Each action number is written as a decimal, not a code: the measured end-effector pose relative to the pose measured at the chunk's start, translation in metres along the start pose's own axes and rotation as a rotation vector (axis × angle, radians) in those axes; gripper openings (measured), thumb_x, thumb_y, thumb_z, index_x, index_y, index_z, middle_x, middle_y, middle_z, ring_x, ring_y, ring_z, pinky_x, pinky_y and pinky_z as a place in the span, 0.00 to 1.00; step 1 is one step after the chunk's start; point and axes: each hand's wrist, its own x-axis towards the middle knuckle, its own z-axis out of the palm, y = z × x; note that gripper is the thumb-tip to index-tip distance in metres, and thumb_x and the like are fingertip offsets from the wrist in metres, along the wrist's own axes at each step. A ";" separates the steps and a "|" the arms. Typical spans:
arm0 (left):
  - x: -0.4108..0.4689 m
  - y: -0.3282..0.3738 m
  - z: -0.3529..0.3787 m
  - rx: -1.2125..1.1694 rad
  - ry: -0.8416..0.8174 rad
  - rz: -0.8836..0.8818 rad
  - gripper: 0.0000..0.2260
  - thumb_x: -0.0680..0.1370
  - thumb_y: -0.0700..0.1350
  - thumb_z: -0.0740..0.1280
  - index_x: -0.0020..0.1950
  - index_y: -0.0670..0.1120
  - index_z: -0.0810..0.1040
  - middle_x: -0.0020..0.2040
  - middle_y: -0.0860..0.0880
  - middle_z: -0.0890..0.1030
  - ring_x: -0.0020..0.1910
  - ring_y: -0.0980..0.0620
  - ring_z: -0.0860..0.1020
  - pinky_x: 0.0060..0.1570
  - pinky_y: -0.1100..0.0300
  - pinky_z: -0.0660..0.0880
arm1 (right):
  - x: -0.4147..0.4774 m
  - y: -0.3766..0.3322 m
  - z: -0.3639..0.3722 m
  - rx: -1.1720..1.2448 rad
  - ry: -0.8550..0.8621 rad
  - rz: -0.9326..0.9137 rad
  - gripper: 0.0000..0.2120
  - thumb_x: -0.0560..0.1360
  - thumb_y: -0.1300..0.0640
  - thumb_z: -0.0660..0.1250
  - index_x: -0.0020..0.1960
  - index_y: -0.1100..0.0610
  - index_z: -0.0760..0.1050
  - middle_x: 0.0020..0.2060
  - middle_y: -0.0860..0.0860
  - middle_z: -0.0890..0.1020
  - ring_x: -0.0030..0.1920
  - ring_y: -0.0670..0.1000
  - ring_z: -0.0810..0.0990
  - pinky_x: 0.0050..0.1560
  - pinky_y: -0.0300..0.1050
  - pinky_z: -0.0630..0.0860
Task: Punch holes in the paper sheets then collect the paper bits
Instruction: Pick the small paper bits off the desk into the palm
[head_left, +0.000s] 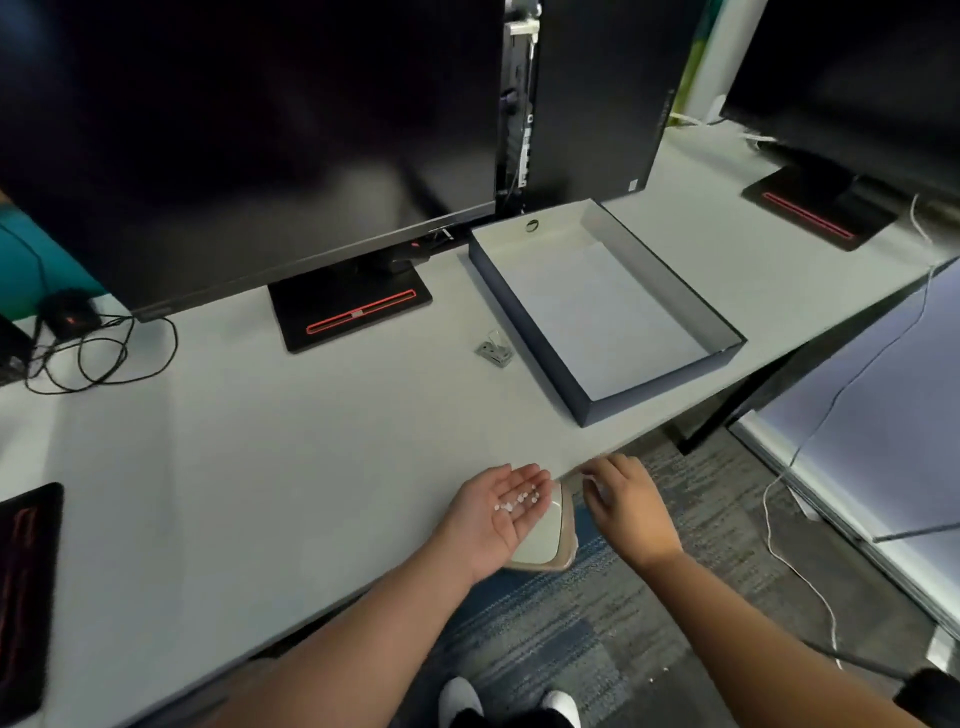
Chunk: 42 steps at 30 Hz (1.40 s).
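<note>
My left hand (496, 514) lies palm up at the desk's front edge, cupping several small white paper bits (517, 501) on the palm and fingers. My right hand (623, 499) hovers just off the desk edge to the right, fingers curled and blurred; whether it holds anything I cannot tell. Below the hands sits a beige bin (550, 540) with a pale inside, under the edge. A small metal hole punch (494, 349) rests on the desk further back. White paper sheets (602, 312) lie inside a dark blue shallow box (524, 317).
A large monitor (249, 135) on a black stand (353, 312) fills the back left. A mouse with a coiled cable (70, 312) lies far left. A second monitor stand (815, 213) is at back right. Patterned carpet, white cables and my shoes lie below the desk (260, 441).
</note>
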 end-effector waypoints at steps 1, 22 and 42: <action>0.003 -0.007 0.001 0.020 0.006 -0.020 0.12 0.80 0.41 0.60 0.48 0.33 0.78 0.42 0.38 0.84 0.39 0.45 0.84 0.43 0.55 0.82 | -0.006 0.007 0.001 -0.003 -0.012 0.026 0.08 0.70 0.64 0.71 0.48 0.59 0.79 0.43 0.54 0.80 0.44 0.57 0.76 0.45 0.50 0.76; 0.211 -0.088 -0.128 0.123 0.300 -0.035 0.11 0.80 0.40 0.60 0.55 0.33 0.75 0.49 0.36 0.80 0.50 0.42 0.80 0.46 0.53 0.81 | -0.025 0.160 0.174 -0.074 -0.725 0.290 0.21 0.79 0.54 0.59 0.71 0.55 0.65 0.66 0.55 0.71 0.65 0.57 0.70 0.63 0.52 0.71; 0.369 -0.114 -0.208 0.178 0.527 -0.108 0.23 0.83 0.49 0.50 0.65 0.30 0.69 0.70 0.34 0.68 0.70 0.38 0.66 0.71 0.45 0.59 | 0.023 0.225 0.298 -0.074 -0.591 -0.086 0.18 0.75 0.57 0.63 0.65 0.50 0.74 0.72 0.51 0.57 0.73 0.59 0.53 0.69 0.55 0.67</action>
